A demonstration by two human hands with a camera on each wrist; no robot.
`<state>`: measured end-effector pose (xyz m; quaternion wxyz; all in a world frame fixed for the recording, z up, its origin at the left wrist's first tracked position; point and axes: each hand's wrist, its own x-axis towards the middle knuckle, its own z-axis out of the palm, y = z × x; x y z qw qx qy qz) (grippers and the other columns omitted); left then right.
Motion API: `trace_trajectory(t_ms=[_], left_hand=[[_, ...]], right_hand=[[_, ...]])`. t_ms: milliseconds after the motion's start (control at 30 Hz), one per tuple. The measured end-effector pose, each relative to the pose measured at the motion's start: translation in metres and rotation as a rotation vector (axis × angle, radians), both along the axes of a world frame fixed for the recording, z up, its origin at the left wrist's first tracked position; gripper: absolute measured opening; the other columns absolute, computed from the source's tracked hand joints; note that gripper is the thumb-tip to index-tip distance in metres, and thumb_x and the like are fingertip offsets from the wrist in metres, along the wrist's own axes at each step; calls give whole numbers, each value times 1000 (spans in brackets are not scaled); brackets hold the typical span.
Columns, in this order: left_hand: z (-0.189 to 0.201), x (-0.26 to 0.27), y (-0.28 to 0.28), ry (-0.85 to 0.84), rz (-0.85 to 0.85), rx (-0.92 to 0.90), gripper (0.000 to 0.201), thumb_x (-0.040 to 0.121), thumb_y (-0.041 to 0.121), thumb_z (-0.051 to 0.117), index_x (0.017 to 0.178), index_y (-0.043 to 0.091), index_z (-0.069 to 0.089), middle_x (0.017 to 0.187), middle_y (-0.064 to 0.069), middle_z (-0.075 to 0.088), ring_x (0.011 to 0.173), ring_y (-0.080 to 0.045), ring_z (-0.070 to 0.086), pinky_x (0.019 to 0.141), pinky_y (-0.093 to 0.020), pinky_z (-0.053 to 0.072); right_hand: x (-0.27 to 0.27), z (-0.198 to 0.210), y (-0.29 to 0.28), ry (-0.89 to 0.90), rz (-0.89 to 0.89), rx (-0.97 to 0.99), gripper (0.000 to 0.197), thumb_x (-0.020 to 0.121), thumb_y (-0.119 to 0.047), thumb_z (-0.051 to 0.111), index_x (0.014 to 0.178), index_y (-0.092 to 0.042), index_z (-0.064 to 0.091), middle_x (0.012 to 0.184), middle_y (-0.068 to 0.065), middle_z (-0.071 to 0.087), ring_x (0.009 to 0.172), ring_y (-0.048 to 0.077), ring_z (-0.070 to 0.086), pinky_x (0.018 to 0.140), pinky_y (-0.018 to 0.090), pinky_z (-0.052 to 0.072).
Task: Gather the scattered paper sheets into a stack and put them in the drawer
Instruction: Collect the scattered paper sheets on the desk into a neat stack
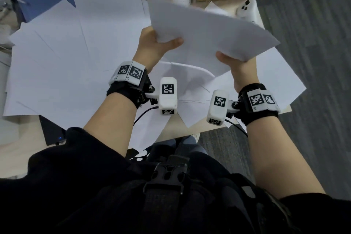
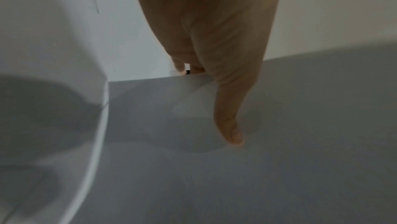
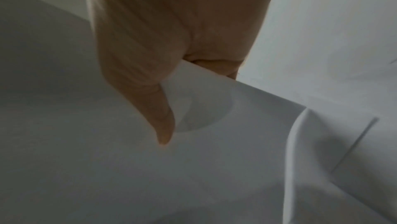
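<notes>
Paper fills most of the head view: I hold a thin bundle of sheets point(image 1: 209, 32) in the air, right of centre in the upper half of the frame, above the desk point(image 1: 205, 129). My left hand point(image 1: 153, 47) pinches its near left corner, thumb on top and fingers hidden underneath; my right hand point(image 1: 233, 64) pinches the lower edge the same way. Both wrist views show a thumb pressed flat on white paper.

The bundle's long axis runs from the upper centre of the frame down toward the right edge, sagging between my two grips. The scattered sheets point(image 1: 62, 59) still to be gathered lie fanned across the left half of the frame, overlapping one another, with a few more directly under my wrists. So the work, as I judge it, lies to the left of the bundle, and my left hand is the nearer one to reach it while the right keeps the bundle. No drawer is visible in any view, so I cannot tell which way it lies.
</notes>
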<state>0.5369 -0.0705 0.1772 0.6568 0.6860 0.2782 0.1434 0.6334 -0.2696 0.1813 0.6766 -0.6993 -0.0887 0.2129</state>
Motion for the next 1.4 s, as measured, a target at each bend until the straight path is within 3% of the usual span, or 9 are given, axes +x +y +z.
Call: trace_trajectory(t_ms=[167, 300, 467, 667, 833, 1000, 1133, 1233, 1400], left_hand=[[6, -3, 7, -102, 68, -35, 32, 66, 26, 79, 93, 23, 61, 97, 8, 69, 88, -6, 67, 79, -22, 51], [-5, -8, -3, -52, 34, -86, 28, 78, 12, 74, 104, 9, 63, 95, 6, 69, 86, -5, 67, 76, -18, 50], [-1, -10, 1, -99, 45, -140, 35, 67, 18, 80, 98, 12, 65, 92, 8, 72, 89, -11, 68, 79, -23, 52], [-15, -12, -11, 29, -17, -123, 24, 76, 6, 75, 93, 20, 66, 87, 13, 71, 86, -4, 68, 82, -24, 53], [-10, -1, -15, 28, -26, -101, 29, 73, 8, 78, 99, 9, 66, 88, 5, 71, 78, -4, 68, 76, -21, 54], [-33, 21, -26, 202, -105, -38, 29, 86, 15, 67, 111, 11, 53, 95, 3, 62, 82, -8, 62, 78, -27, 54], [-69, 29, -31, 416, -92, 59, 36, 85, 14, 64, 119, 7, 55, 113, -6, 61, 104, -21, 60, 97, -42, 49], [-88, 40, -34, 515, -115, 166, 44, 84, 14, 65, 126, 10, 52, 132, -6, 52, 118, -22, 54, 103, -35, 42], [-108, 78, -31, 642, -92, 413, 62, 85, 21, 63, 140, 11, 37, 150, -8, 32, 140, -24, 26, 114, -34, 24]], right_hand=[[3, 5, -3, -22, 14, 22, 23, 67, 0, 71, 74, -21, 65, 77, -3, 62, 75, 10, 58, 72, 25, 47], [-5, -1, -4, -10, 70, -7, 41, 72, 7, 70, 96, -24, 60, 95, -4, 65, 88, 6, 64, 79, 22, 50], [-4, 2, -5, -6, 18, 5, 25, 71, 1, 69, 78, -22, 64, 80, -6, 64, 74, 5, 61, 73, 20, 49], [-18, -12, -8, 7, 27, -41, 26, 81, 3, 67, 87, -20, 58, 86, -5, 60, 73, -5, 59, 70, 12, 47], [-6, -18, -17, 63, -74, -81, 7, 75, -12, 73, 74, -10, 67, 66, -7, 66, 66, 12, 61, 65, 26, 51], [0, -43, -41, 191, -202, -219, 16, 79, -4, 72, 68, -10, 63, 52, -13, 63, 51, 5, 57, 54, 21, 47], [8, -67, -65, 307, -353, -330, 25, 78, -3, 71, 60, -13, 56, 53, -6, 55, 49, 8, 50, 54, 20, 41], [21, -78, -75, 389, -492, -328, 26, 77, 1, 70, 61, -12, 54, 63, -1, 55, 57, 11, 52, 61, 27, 43], [45, -92, -78, 389, -515, -409, 26, 79, 1, 68, 62, -11, 51, 63, -2, 53, 56, 10, 48, 45, 13, 38]])
